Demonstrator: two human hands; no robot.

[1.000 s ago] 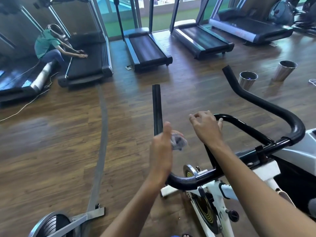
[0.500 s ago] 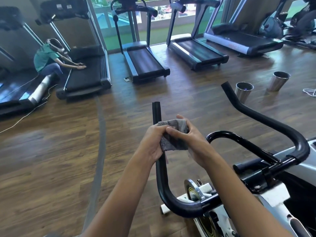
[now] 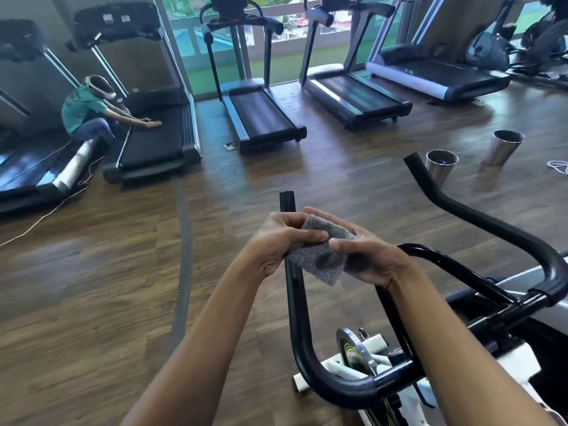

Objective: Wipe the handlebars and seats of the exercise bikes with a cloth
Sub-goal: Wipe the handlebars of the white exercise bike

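while left hand (image 3: 275,241) and right hand (image 3: 376,261) pinch the cloth (image 3: 319,261), handlebar (image 3: 294,305) behind

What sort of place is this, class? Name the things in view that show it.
Most likely a gym: black-and-grey treadmills stand in a row by the windows, and a white exercise bike with black tubular handlebars stands on the brown wooden floor.

floor (image 3: 92,302) is bearing an exercise bike (image 3: 381,342) | two metal bins (image 3: 441,167) are standing beyond the bike | treadmills (image 3: 264,118) are sitting farther beyond
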